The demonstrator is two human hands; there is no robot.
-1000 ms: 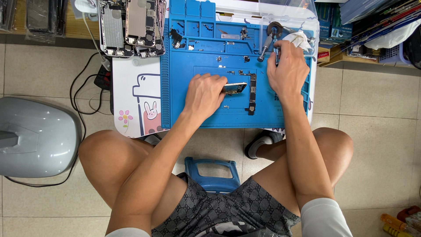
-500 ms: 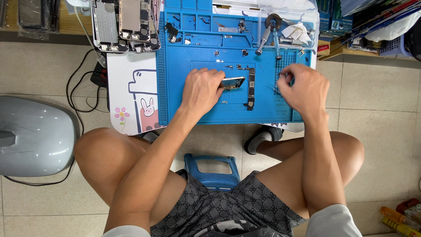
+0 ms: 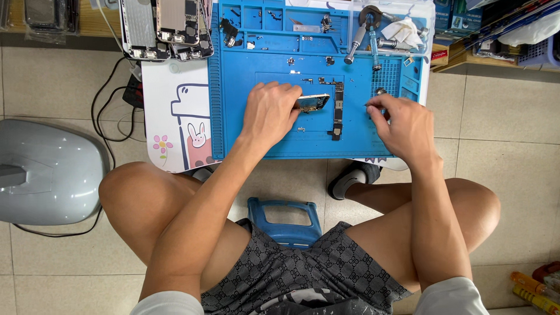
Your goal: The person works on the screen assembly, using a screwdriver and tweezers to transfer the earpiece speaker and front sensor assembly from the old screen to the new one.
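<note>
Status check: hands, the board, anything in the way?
Left hand pinches small metal part on blue mat. Right hand fingertips on tiny piece at mat's right side. Circuit board lies between hands, unobstructed.

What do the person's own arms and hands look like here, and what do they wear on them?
Both arms are bare from short white sleeves down. The left hand and right hand wear no gloves. No ring, watch or wristband shows on either.

Bright, even overhead light; soft short shadows; sharp focus; slight wide-angle bending at edges.
</note>
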